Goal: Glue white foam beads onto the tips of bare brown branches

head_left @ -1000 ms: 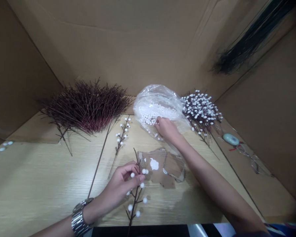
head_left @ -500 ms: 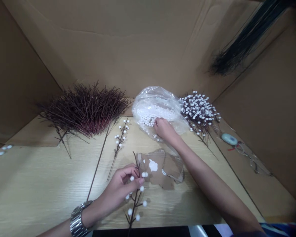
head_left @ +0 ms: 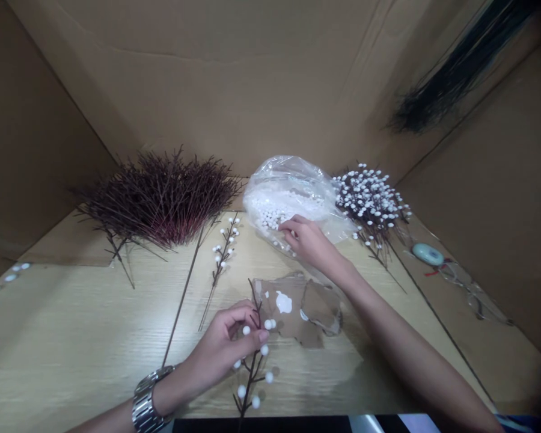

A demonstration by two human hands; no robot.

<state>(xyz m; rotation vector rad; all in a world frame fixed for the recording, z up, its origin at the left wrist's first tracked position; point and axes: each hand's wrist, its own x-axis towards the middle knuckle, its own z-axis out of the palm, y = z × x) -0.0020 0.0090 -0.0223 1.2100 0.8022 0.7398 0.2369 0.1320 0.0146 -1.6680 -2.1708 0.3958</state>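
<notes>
My left hand (head_left: 234, 340) pinches a brown twig (head_left: 251, 376) with white balls on its side shoots, near the table's front edge. My right hand (head_left: 304, 237) is at the front of a clear plastic bag (head_left: 293, 174) of small white balls (head_left: 270, 218); its thumb and fingertips are drawn together, and what they hold is too small to make out. Between the hands and the bag lies a torn piece of cardboard (head_left: 293, 328) with a white blob (head_left: 284, 302) on it. Another twig with white balls (head_left: 224, 252) lies left of the cardboard.
A big pile of bare dark twigs (head_left: 162, 198) lies at the back left. White-tipped twigs (head_left: 372, 201) are heaped right of the bag. Eyeglasses (head_left: 478, 294) and a light green oval object (head_left: 427, 254) lie at the right. Cardboard walls (head_left: 252, 90) surround the table.
My right hand has drawn back slightly from the white balls in the bag, with its fingers now more visible. My left hand still grips the twig. The whole view has shifted slightly.
</notes>
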